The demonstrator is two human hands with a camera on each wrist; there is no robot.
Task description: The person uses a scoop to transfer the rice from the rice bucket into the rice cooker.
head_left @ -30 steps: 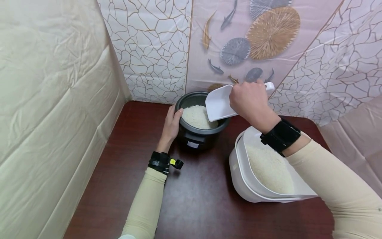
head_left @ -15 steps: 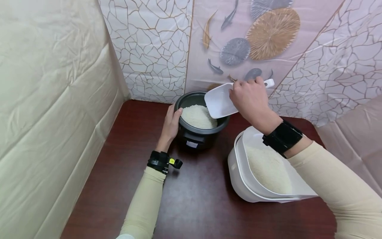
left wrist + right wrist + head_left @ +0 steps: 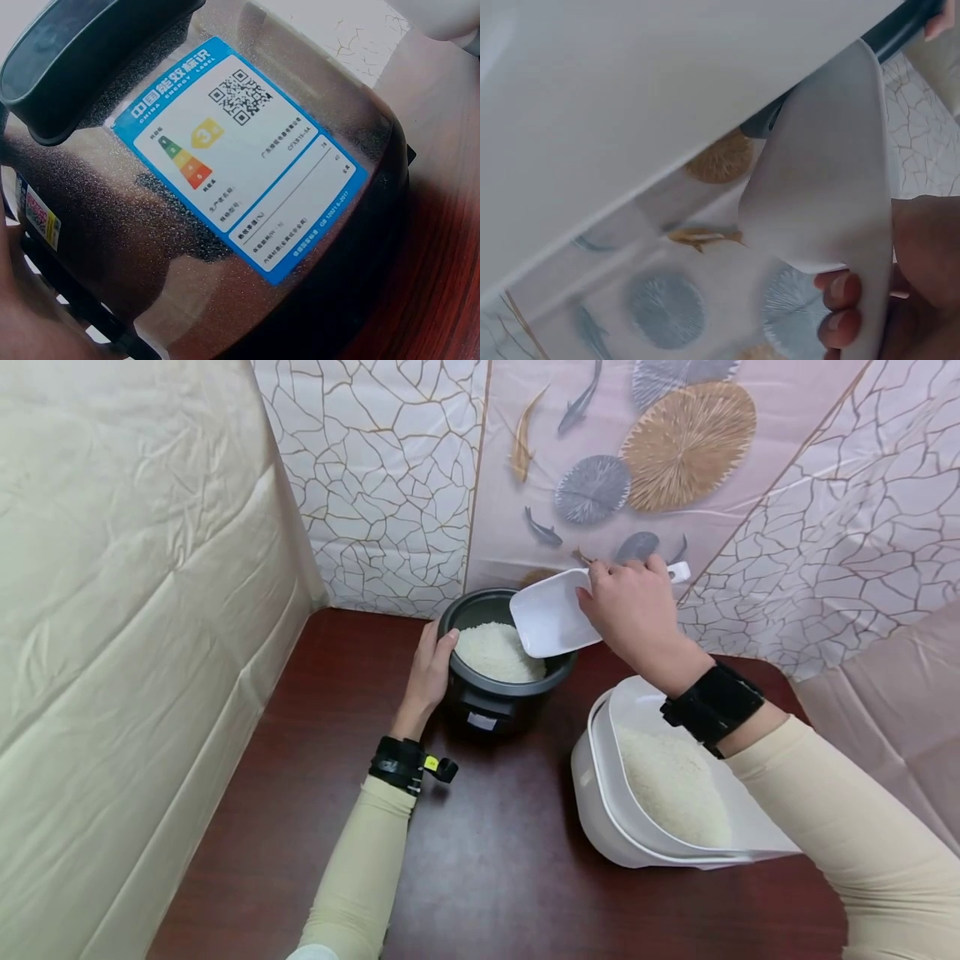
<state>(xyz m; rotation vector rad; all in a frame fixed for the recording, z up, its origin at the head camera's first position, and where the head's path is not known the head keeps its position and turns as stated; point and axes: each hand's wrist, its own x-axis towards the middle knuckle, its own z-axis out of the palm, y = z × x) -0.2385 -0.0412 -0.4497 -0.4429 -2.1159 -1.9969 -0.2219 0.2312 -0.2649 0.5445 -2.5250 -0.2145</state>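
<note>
A black rice cooker (image 3: 498, 703) without a lid stands at the back of the table, with white rice (image 3: 495, 652) heaped in its grey pot. My left hand (image 3: 429, 670) grips its left side, thumb on the rim. An energy label (image 3: 244, 161) on the cooker's body fills the left wrist view. My right hand (image 3: 633, 610) holds a white scoop (image 3: 553, 614) by its handle, its mouth tilted down over the pot's right rim. The scoop's visible inside shows no rice. Below my right forearm is a white bin (image 3: 609, 810) with rice (image 3: 675, 793) inside.
The dark red-brown table (image 3: 487, 860) carries the cooker and bin. A patterned wall covering (image 3: 390, 485) rises right behind the cooker. Cream cloth (image 3: 150, 652) hangs along the left side.
The scoop has tipped a little and shifted slightly left, showing more of its white inside. The rice heap's right side shows more. My left hand stays on the cooker.
</note>
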